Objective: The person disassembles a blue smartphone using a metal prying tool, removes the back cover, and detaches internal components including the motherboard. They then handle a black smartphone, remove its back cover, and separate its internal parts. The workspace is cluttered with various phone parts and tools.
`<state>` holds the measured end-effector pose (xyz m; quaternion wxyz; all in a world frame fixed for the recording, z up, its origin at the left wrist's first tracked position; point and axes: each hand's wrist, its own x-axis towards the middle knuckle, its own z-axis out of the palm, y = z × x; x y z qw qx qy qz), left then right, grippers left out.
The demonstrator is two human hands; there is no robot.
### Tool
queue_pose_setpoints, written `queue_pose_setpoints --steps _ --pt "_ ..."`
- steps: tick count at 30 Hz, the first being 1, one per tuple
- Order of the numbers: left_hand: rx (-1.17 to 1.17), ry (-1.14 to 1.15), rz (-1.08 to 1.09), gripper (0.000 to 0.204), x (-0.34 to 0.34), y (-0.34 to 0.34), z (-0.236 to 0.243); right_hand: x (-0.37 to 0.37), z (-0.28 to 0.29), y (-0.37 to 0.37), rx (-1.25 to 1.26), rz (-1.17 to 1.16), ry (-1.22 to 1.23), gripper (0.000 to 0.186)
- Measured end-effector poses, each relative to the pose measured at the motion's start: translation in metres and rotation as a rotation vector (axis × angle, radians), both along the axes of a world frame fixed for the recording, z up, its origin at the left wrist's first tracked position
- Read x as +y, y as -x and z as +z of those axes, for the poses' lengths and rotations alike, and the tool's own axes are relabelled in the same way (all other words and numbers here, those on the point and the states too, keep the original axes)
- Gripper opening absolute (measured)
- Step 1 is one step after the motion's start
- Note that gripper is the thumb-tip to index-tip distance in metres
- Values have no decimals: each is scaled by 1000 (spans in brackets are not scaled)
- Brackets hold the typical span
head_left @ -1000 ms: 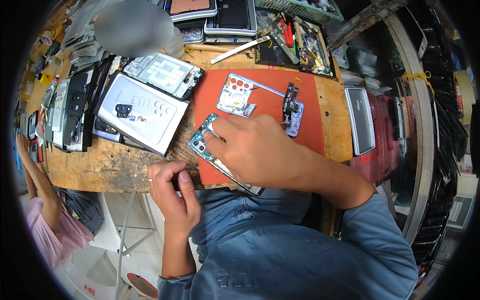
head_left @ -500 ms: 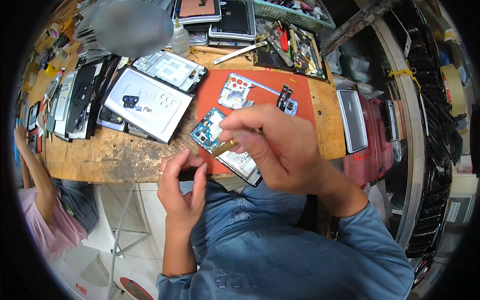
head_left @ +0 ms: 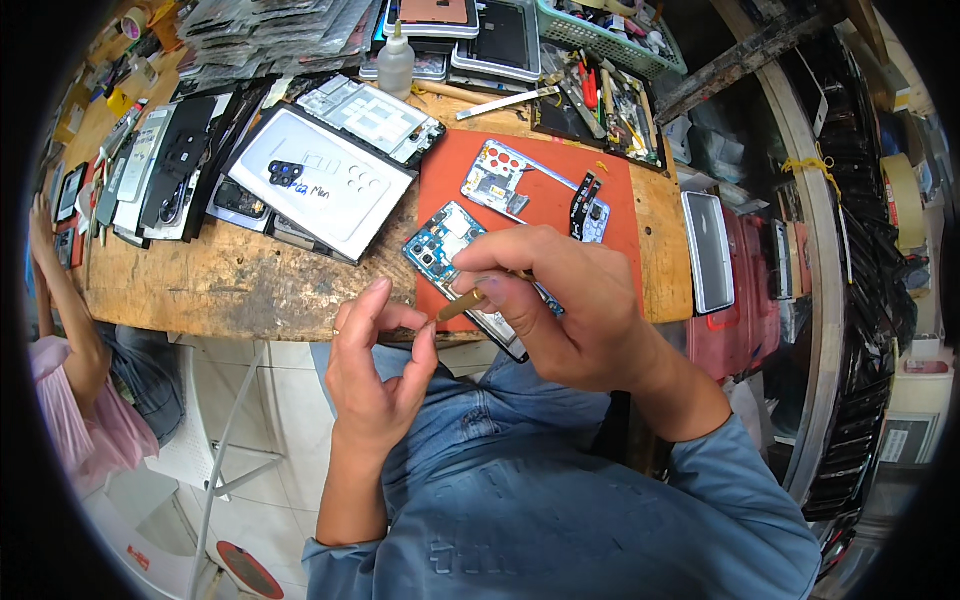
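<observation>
My right hand (head_left: 570,305) is closed round a slim brass-coloured tool (head_left: 464,304), whose end points down and left. At that end the thumb and index finger of my left hand (head_left: 375,365) come together in a pinch; whatever lies between them is too small to make out. Beneath my right hand is an opened phone (head_left: 437,240) with a blue circuit board and camera modules, its lower part partly hidden. Just beyond it, a purple-edged phone frame (head_left: 492,180) rests on the red mat (head_left: 610,195), with black flex cables (head_left: 584,200) on its right end.
Stacked phone panels, topped by a marked white cover (head_left: 320,185), occupy the bench's left. A dropper bottle (head_left: 396,65), a tool tray (head_left: 615,115) and a green basket (head_left: 605,40) stand at the back. Another person's arm (head_left: 75,295) reaches in at far left.
My left thumb and index fingertip have closed together at the end of the brass-coloured tool. The whole view has shifted slightly, with the bench sitting higher and further right.
</observation>
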<state>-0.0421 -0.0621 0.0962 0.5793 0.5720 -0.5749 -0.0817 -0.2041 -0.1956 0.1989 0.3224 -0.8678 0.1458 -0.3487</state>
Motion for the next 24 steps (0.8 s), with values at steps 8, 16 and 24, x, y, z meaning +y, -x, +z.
queue_pose_setpoints --steps 8,16,24 --pt "28 1 -2 73 -2 0 0 0 0 -1 21 7 67 16" --pt "-55 -66 92 78 -12 -2 12 -4 2 -3 32 -2 126 16" --pt "-31 -220 58 72 -16 -3 7 -26 -7 -8 48 -65 192 18"
